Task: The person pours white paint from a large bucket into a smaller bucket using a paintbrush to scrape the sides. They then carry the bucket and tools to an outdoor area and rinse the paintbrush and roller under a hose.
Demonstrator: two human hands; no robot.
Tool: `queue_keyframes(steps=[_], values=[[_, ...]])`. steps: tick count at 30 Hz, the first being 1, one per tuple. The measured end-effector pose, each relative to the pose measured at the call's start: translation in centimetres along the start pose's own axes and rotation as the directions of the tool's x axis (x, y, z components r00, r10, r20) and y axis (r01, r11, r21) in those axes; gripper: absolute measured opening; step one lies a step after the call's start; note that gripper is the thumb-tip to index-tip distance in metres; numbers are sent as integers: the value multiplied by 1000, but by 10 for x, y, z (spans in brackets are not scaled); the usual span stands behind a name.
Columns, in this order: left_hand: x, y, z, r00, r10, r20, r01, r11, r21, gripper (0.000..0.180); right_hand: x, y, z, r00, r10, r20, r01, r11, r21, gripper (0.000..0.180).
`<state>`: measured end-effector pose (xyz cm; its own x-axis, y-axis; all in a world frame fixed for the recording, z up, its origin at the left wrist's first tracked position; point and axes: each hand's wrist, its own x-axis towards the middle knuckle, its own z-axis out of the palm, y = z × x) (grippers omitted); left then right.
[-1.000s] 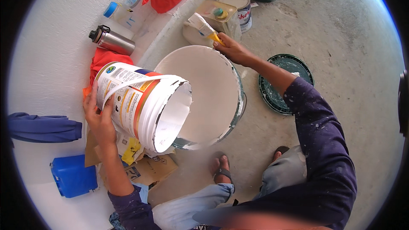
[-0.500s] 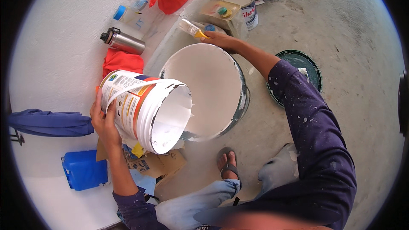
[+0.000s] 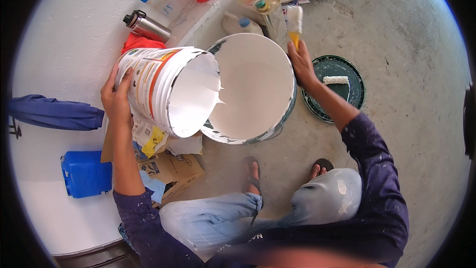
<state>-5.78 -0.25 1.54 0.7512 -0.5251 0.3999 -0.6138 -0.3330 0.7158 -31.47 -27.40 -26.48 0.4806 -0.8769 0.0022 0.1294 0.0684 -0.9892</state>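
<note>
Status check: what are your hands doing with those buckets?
Left hand tipping white paint pail over big bucket. Right hand holding brush. Nothing blocking.

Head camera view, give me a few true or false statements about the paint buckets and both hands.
1. The left hand supports the tipped white paint bucket. True.
2. The right hand holds a paintbrush. True.
3. The large bucket is full of green paint. False: its inside looks white.
4. The dark green lid sits on the large bucket. False: it lies on the floor beside it.
5. A blue canister lies near the left arm. True.
</note>
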Motion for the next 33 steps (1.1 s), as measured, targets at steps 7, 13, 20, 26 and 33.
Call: queue_keyframes(steps=[7, 13, 20, 26, 33], values=[[16, 21, 35, 992, 76, 99, -79, 997, 24, 60, -119, 4, -11, 923, -34, -383, 56, 997, 46, 27], [22, 19, 53, 976, 199, 92, -217, 933, 286, 62, -189, 8, -18, 945, 39, -325, 48, 966, 254, 19], [-17, 45, 48, 877, 454, 154, -479, 804, 352, 67, -107, 11, -57, 978, 110, -174, -74, 977, 201, 22], [-41, 66, 44, 832, 512, 214, -554, 755, 350, 70, 16, -13, -35, 960, 225, 164, -206, 970, -128, 33], [-41, 53, 43, 856, 470, 215, -516, 789, 333, 68, -7, -13, -18, 983, 159, 92, -164, 985, 50, 43]])
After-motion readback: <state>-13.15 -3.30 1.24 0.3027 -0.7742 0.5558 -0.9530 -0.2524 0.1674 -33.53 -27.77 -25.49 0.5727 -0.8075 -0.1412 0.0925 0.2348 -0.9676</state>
